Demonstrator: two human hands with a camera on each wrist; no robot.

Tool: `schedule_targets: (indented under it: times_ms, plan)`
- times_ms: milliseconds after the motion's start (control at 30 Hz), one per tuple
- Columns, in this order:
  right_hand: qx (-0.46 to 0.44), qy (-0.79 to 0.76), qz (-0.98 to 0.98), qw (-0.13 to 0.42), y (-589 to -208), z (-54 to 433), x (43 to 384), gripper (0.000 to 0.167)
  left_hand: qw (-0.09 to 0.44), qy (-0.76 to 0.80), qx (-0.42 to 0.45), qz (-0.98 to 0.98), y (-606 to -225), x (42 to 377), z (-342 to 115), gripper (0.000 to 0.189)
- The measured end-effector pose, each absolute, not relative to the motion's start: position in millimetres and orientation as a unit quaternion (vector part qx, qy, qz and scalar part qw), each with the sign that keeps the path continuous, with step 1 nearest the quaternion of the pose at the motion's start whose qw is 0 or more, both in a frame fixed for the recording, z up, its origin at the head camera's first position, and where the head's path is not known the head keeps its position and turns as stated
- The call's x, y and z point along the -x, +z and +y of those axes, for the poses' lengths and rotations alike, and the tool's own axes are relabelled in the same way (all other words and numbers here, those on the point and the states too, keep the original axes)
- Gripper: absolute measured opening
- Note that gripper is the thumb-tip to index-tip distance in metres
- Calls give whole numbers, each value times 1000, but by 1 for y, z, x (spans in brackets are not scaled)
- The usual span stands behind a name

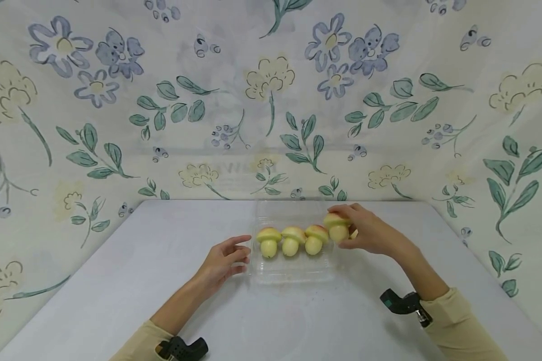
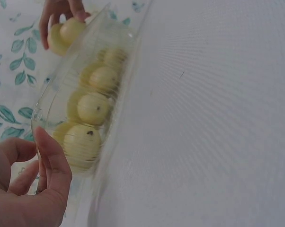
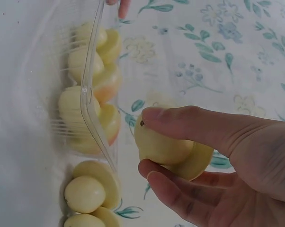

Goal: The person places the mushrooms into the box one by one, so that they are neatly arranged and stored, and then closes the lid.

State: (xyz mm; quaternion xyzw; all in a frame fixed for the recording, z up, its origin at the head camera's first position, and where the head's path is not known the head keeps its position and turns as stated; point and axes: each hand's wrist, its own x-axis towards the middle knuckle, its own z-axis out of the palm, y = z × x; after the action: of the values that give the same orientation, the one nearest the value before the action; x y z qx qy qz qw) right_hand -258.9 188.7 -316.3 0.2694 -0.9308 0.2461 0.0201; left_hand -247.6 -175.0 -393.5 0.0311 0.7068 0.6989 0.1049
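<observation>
Yellow mushroom-shaped pieces with reddish-tinged caps (image 1: 290,241) sit in a row in a clear plastic container (image 1: 293,277). My right hand (image 1: 370,231) holds another such mushroom-shaped piece (image 1: 339,232) at the container's right side, raised off the table. Thumb and fingers grip it by stem and cap in the right wrist view (image 3: 164,144). At the container's left side is my left hand (image 1: 223,263), its fingers loosely bent; in the left wrist view the fingertips (image 2: 44,135) touch the clear rim.
More mushroom-shaped pieces (image 3: 84,194) lie outside the container on its right, mostly hidden behind my right hand in the head view. The white table (image 1: 185,220) ends at a flower-patterned cloth (image 1: 235,125) at the back.
</observation>
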Motion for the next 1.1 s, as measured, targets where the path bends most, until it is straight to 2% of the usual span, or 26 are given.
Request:
schedule_targets:
  times_ms: [333,1100]
  plan:
    - [-276,246,-929,26,-322,178,258,73,107,696,-35,709,-392,249,-174,50]
    - [-327,254,-910,-27,-335,106,269,71,112,696,-27,708,-393,249,-176,51]
